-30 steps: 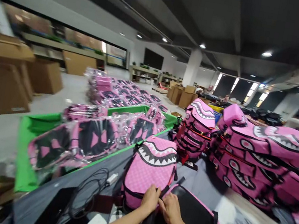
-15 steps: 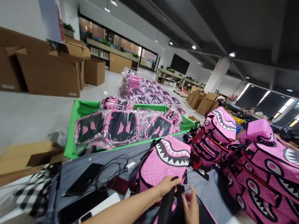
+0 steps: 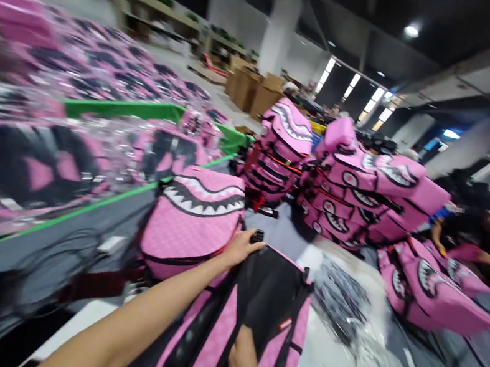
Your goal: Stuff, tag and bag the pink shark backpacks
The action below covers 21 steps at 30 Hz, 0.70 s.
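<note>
A pink and black backpack point(image 3: 272, 283) lies in front of me with its black back panel and straps facing up. My left hand point(image 3: 243, 248) is closed at its top end, where a small black piece, perhaps a buckle or strap end, shows by the fingers. Lower down, my right hand point(image 3: 245, 357) is curled against the black panel; what its fingers pinch, if anything, is hidden. Just beyond my left wrist stands another pink backpack point(image 3: 200, 223) with a toothed shark-mouth print.
A green-rimmed bin point(image 3: 132, 108) of plastic-wrapped pink backpacks runs along the left. Stacked pink backpacks point(image 3: 348, 189) stand behind. Clear plastic bags point(image 3: 336, 364) lie at right. A cable point(image 3: 58, 245) and dark flat devices are at lower left. At far right, another person works.
My view has swung to the right. My right hand has left the strap area near my left hand and moved down the backpack, its fingers now curled. My left hand stays at the top end.
</note>
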Each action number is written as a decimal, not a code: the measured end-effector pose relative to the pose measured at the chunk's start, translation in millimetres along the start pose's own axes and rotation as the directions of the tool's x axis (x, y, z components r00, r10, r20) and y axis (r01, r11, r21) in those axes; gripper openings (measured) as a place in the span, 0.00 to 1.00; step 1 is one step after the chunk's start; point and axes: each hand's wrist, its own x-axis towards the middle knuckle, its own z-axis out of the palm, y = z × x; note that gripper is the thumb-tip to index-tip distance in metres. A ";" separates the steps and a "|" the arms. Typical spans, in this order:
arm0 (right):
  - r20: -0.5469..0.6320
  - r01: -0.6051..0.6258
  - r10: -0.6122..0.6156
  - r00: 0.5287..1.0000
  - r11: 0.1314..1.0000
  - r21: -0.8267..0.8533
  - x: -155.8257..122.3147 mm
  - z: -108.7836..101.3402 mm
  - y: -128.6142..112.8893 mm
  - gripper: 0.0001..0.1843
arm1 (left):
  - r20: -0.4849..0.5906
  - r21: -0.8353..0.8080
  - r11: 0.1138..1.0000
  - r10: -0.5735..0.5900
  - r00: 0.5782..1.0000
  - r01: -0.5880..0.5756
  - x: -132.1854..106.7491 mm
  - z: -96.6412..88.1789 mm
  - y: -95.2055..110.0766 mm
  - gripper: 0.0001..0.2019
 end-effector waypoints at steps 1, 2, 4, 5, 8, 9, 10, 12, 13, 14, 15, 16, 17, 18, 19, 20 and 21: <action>0.031 -0.062 0.063 0.998 0.998 -0.015 -13.0 3.8 -0.9 0.17 | 0.000 0.046 0.999 -0.006 1.000 0.006 -0.3 16.0 -10.2 0.15; 0.074 -0.112 0.115 0.991 0.993 -0.046 -21.7 1.7 -1.4 0.15 | -0.007 0.094 0.995 -0.012 1.000 0.013 -2.8 30.9 -20.4 0.14; 0.125 -0.175 0.187 0.974 0.980 -0.097 -28.3 -20.8 -0.4 0.10 | -0.029 0.184 0.983 -0.008 1.000 0.014 -11.0 53.9 -38.3 0.14; 0.091 -0.208 0.217 0.972 0.973 -0.103 -26.8 -39.8 2.0 0.09 | -0.040 0.221 0.975 0.002 0.999 0.007 -15.1 61.1 -44.8 0.14; -0.310 -0.406 0.350 0.884 0.904 -0.136 -6.8 -109.8 20.2 0.13 | -0.050 0.298 0.953 0.061 0.997 -0.043 -22.1 67.9 -50.4 0.22; -0.462 -0.508 0.385 0.799 0.843 -0.176 3.5 -131.7 29.8 0.14 | -0.037 0.311 0.947 0.090 0.995 -0.074 -22.8 67.6 -48.0 0.24; -0.571 -0.607 0.411 0.711 0.769 -0.202 14.5 -150.4 40.1 0.15 | -0.007 0.315 0.942 0.126 0.992 -0.117 -23.5 67.3 -44.0 0.25; -0.663 -0.720 0.441 0.605 0.658 -0.219 35.8 -174.7 59.4 0.16 | 0.118 0.284 0.929 0.213 0.970 -0.238 -26.2 70.9 -33.4 0.22; -0.664 -0.739 0.458 0.591 0.638 -0.217 44.8 -179.6 66.4 0.15 | 0.205 0.247 0.920 0.258 0.944 -0.304 -28.7 75.9 -27.7 0.18; -0.652 -0.736 0.466 0.598 0.641 -0.216 51.9 -179.9 70.7 0.13 | 0.295 0.197 0.911 0.297 0.908 -0.362 -31.7 83.4 -22.3 0.15; -0.641 -0.723 0.461 0.614 0.655 -0.221 56.6 -176.4 71.9 0.12 | 0.375 0.143 0.903 0.328 0.867 -0.404 -34.9 93.1 -17.3 0.13; -0.635 -0.708 0.448 0.629 0.669 -0.229 58.5 -169.8 70.1 0.12 | 0.442 0.090 0.899 0.349 0.826 -0.428 -38.1 104.6 -13.0 0.12; -0.630 -0.684 0.425 0.650 0.689 -0.240 57.5 -160.9 65.7 0.12 | 0.495 0.042 0.899 0.361 0.790 -0.437 -40.9 116.9 -9.5 0.13; -0.624 -0.648 0.391 0.677 0.718 -0.254 53.7 -150.8 59.4 0.12 | 0.537 -0.001 0.901 0.367 0.760 -0.434 -43.4 129.2 -6.7 0.13; -0.614 -0.605 0.351 0.707 0.749 -0.268 47.5 -140.3 51.9 0.12 | 0.572 -0.041 0.904 0.370 0.732 -0.425 -45.7 140.5 -4.8 0.13; -0.602 -0.560 0.311 0.735 0.779 -0.282 39.6 -130.0 43.9 0.11 | 0.597 -0.078 0.909 0.372 0.711 -0.410 -48.0 150.1 -3.8 0.13; -0.589 -0.517 0.274 0.760 0.804 -0.293 30.8 -120.6 36.0 0.10 | 0.616 -0.112 0.914 0.371 0.695 -0.389 -50.4 157.4 -3.7 0.12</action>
